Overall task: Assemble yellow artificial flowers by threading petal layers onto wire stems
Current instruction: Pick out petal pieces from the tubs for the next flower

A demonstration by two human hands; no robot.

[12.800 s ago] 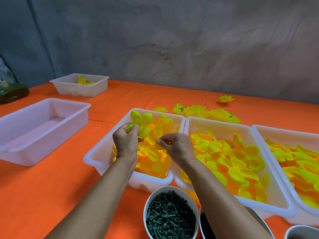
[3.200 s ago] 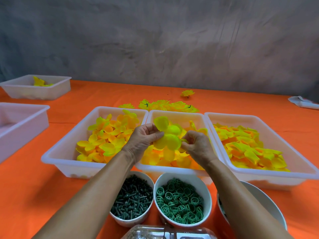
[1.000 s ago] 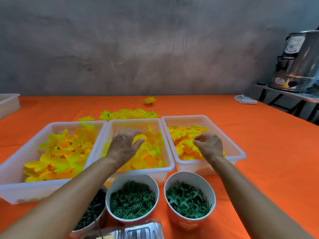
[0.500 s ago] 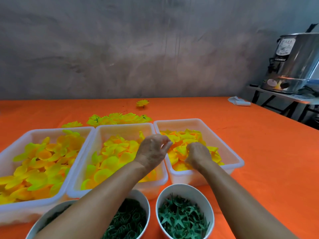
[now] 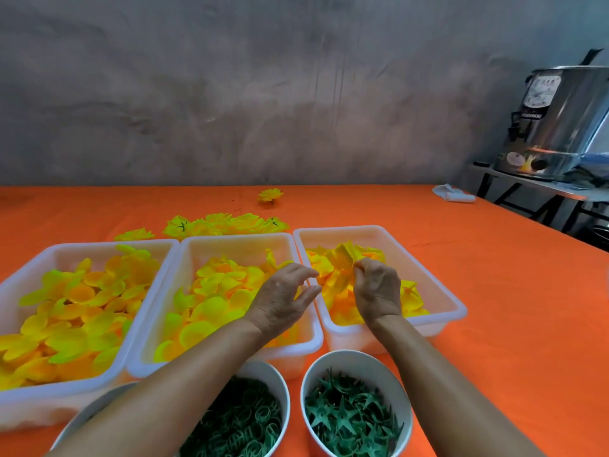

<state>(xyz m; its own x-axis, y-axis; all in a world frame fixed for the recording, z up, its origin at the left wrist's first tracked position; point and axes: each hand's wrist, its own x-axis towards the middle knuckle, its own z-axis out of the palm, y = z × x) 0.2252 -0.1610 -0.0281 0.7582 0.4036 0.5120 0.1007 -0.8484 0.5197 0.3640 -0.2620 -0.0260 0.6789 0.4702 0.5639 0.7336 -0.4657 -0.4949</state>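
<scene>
Fingers (image 5: 362,269) of the right hand (image 5: 377,290) pinch a yellow petal layer (image 5: 342,255) in the right tray (image 5: 438,288). Left hand (image 5: 283,296) hovers beside it, fingers loosely spread, over the tray divide. Petal layer is crumpled, yellow-orange.

Just one view here, a wide-angle head cam looking forward and down across the orange table (image 5: 494,308) toward the grey wall (image 5: 263,94). It sits close above the near edge, so both forearms run in from the bottom, and the two bowls (image 5: 357,359) nearest that edge get cropped by the frame. Edges bend a bit: the steel urn (image 5: 560,120), off the table's far right corner, leans inward. No second view to overlap.
</scene>
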